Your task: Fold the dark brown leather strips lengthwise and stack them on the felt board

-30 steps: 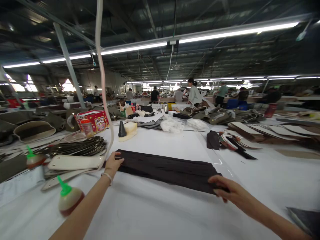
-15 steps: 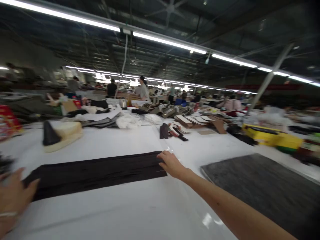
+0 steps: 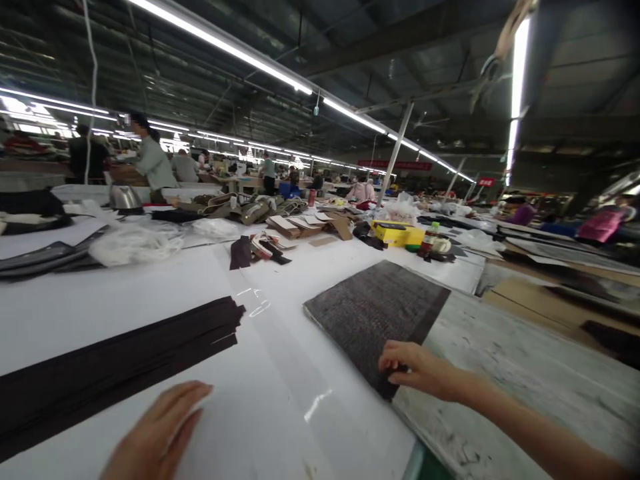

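Long white worktable (image 3: 150,287) in a busy workshop hall: the right hand (image 3: 420,370) was at the corner of a dark grey textured rectangular mat (image 3: 375,313).
Beyond the right fingers (image 3: 395,363) the mat lay flat, partly on the white sheet and partly on a bare scuffed board. Those fingers were curled over its nearest corner, apparently gripping it, with the thumb hidden. The step in hand seemed to be getting hold of the mat. Shifting it would call for a firm pinch and a level pull, since only one corner was held. A stack of long dark brown fabric strips (image 3: 115,363) lay just past the left fingers (image 3: 193,393), apart from them. The left hand (image 3: 160,430), blurred, was spread flat and held nothing; whether it pressed the table could not be told.
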A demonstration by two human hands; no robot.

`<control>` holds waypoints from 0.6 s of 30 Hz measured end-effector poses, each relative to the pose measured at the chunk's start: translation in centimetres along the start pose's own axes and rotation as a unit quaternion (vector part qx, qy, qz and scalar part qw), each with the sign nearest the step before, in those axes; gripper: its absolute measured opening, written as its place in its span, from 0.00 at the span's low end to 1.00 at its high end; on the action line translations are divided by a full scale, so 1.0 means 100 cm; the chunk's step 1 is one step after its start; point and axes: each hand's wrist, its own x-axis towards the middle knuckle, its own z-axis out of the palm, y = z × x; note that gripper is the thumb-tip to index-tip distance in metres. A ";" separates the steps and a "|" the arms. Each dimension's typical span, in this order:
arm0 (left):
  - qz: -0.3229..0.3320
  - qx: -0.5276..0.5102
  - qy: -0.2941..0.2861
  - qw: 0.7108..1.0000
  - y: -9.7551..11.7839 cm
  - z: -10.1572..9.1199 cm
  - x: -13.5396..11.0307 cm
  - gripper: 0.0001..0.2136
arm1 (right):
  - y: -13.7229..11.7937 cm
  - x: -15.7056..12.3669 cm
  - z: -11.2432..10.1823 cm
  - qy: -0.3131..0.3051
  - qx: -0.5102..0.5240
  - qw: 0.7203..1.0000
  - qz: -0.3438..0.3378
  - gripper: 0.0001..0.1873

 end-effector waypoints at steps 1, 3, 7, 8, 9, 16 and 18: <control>0.052 -0.037 -0.045 0.997 0.027 0.015 0.005 0.12 | -0.003 -0.008 0.003 0.006 0.005 1.000 0.002 0.10; 0.121 -0.102 -0.131 0.979 0.084 0.049 0.016 0.14 | -0.007 -0.018 0.009 0.018 0.009 1.000 0.003 0.11; 0.173 -0.186 -0.230 0.940 0.179 0.109 0.036 0.19 | -0.007 -0.025 0.013 0.036 0.003 0.999 -0.006 0.10; 0.166 -0.195 -0.242 0.936 0.194 0.121 0.039 0.21 | -0.006 -0.026 0.014 0.037 0.000 0.999 -0.012 0.10; 0.157 -0.202 -0.249 0.934 0.204 0.132 0.041 0.22 | -0.005 -0.026 0.014 0.037 -0.003 0.999 -0.017 0.09; 0.109 -0.199 -0.245 0.943 0.209 0.175 0.040 0.22 | -0.008 -0.034 0.013 0.041 -0.059 0.997 -0.037 0.10; 0.115 -0.195 -0.238 0.944 0.207 0.176 0.036 0.22 | -0.011 -0.035 0.017 0.049 -0.110 0.992 -0.033 0.11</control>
